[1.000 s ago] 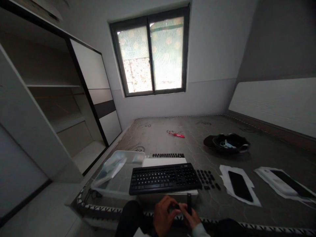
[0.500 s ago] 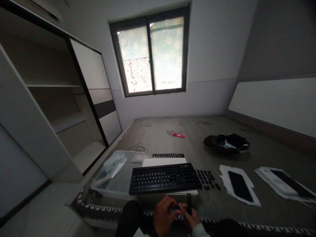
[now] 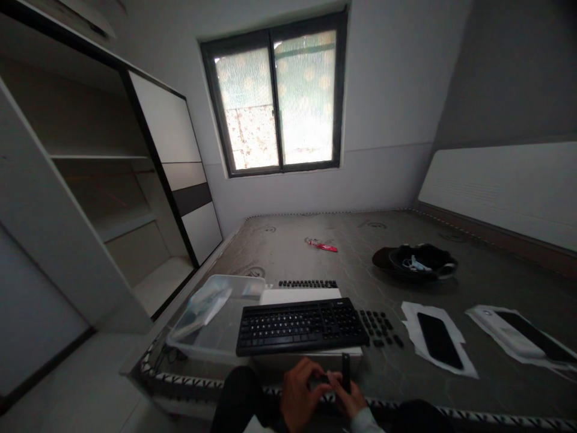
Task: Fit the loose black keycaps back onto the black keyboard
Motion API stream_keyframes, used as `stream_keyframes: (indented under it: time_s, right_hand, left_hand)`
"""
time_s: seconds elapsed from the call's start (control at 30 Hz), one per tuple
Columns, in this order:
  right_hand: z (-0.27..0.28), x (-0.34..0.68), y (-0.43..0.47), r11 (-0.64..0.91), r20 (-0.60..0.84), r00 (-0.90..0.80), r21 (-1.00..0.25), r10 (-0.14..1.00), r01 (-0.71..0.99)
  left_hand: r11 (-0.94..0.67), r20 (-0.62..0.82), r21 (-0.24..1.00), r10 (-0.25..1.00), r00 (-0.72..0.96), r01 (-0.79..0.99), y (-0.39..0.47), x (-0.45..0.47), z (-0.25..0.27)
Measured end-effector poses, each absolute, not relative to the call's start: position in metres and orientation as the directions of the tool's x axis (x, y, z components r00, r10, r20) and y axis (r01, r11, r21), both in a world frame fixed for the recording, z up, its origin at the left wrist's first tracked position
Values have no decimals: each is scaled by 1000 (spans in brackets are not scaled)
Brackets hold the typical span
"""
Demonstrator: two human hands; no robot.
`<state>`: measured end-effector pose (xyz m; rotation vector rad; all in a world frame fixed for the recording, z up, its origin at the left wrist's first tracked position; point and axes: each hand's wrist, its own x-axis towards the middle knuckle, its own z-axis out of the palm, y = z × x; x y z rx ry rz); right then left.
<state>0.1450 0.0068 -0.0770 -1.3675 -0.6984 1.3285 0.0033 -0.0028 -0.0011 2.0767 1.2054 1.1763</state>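
My left hand [image 3: 300,391] is closed in a pinch in front of the keyboard. A small dark piece, about keycap-sized, shows between its fingertips and those of my right hand; its kind is unclear. My right hand [image 3: 350,398] is wrapped round a slim black stick-like tool [image 3: 345,367] that points up, while its thumb and finger meet the left fingertips. Just beyond both hands lies a black keyboard [image 3: 300,328], propped on a white box [image 3: 306,294]. Loose black keycaps [image 3: 378,328] lie in rows at its right, with another row [image 3: 308,284] behind the box.
A clear plastic bin [image 3: 211,346] with bagged items stands left of the keyboard. To the right are a phone [image 3: 439,341] on white paper, a second dark device [image 3: 536,334], and a black cap [image 3: 415,263] holding a white cable. A red packet [image 3: 323,246] lies farther back on the mattress [image 3: 279,252].
Both hands stay together at nearly the same spot, with only a slight shift of the fingers. The keyboard and the keycaps have not moved.
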Motion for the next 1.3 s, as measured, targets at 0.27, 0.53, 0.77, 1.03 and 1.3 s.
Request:
stream_keyframes:
  time_s: [0.27,0.53,0.77,1.03,1.3]
  right_hand:
    - [-73,145,6,-274,-322,169,-927,932,-256]
    - [-80,149,9,-304,-344,133,-919,929,-252]
    - [-77,151,8,-319,-353,101,-913,930,-253]
    - [-66,151,3,-318,-343,82,-922,936,-221]
    - [-67,150,2,-304,-326,65,-924,943,-232]
  left_hand:
    - [-509,447,720,860,247,472,-3,4,3]
    - [-476,411,717,879,242,509,-5,4,5]
    - [-389,468,703,884,25,595,-1,-1,8]
    - [-292,492,701,859,-144,651,4,-11,15]
    - [-271,464,727,871,-160,631,5,-9,12]
